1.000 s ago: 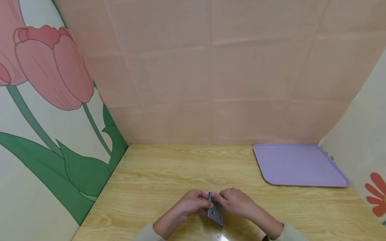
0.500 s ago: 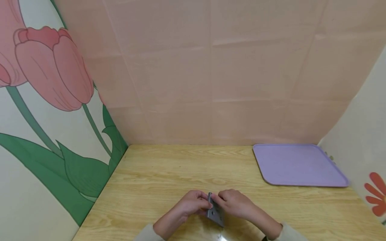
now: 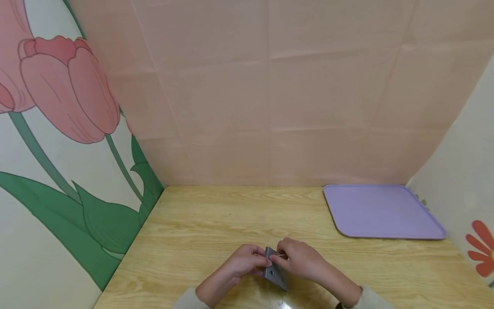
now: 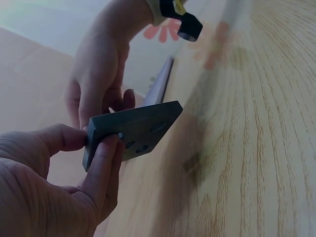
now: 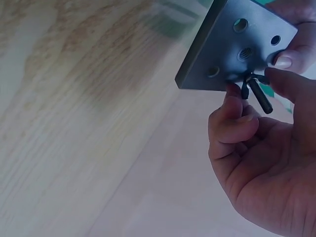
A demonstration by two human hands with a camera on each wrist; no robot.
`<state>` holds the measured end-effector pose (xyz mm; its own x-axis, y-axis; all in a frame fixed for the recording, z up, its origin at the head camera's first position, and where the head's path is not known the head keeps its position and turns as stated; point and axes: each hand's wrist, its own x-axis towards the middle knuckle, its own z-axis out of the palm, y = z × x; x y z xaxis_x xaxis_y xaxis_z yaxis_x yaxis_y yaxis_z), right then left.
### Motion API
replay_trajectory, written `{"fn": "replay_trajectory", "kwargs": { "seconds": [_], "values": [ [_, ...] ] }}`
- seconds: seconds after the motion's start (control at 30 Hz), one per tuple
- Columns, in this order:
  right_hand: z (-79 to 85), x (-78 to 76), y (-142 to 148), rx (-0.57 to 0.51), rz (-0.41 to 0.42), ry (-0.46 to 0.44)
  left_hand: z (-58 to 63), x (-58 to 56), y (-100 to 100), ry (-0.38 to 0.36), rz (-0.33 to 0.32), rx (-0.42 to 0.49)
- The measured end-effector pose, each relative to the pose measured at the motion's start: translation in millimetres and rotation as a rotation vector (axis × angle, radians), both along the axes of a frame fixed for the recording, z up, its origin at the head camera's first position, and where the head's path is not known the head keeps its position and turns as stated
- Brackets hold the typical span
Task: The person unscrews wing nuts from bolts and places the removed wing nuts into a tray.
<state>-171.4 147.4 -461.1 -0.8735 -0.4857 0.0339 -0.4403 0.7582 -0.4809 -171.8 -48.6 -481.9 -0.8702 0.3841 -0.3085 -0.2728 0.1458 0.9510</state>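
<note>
A grey metal plate (image 3: 275,274) with several round holes is held tilted over the table. My left hand (image 3: 247,260) grips its edge, thumb on one face and fingertips on the other, as the left wrist view shows. At one corner hole of the plate (image 5: 237,42), a dark wing nut (image 5: 245,89) sits on a bolt (image 5: 260,98) whose end sticks out towards my right palm. My right hand (image 5: 276,153) pinches the wing nut, thumb at one wing and index finger at the other. On the far face, a small round bolt end (image 4: 121,135) shows beside my left fingertips.
A purple tray (image 3: 386,212) lies at the back right of the wooden table (image 3: 216,223). Pink sheeting (image 3: 270,107) covers the back wall, and a wall with painted tulips (image 3: 69,94) stands at the left. A dark band with a camera is on the right wrist (image 4: 190,27).
My right fingers have shifted and turned at the plate: the thumb has dropped lower, the knuckles have risen, and the bolt now shows between them. The left hand and plate stay almost still.
</note>
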Motion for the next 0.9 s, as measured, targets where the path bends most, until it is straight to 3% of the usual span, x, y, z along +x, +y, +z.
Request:
{"fn": "replay_trajectory", "kwargs": {
  "seconds": [0.23, 0.53, 0.73, 0.9],
  "values": [
    [0.8, 2.1, 1.4, 0.031, 0.044, 0.177, -1.8, -0.1, 2.2, 0.006, 0.020, 0.002],
    [1.7, 2.5, 2.9, 0.019, 0.143, 0.285, -1.3, 0.2, 3.3, -0.008, 0.033, -0.010],
    [0.2, 2.4, 3.1, 0.033, 0.158, 0.330, -0.4, 0.0, 4.5, -0.008, 0.034, -0.019],
    [0.3, 3.2, 2.8, 0.026, 0.134, 0.301, 1.2, 0.6, 3.7, -0.015, 0.025, -0.010]
  ]
}}
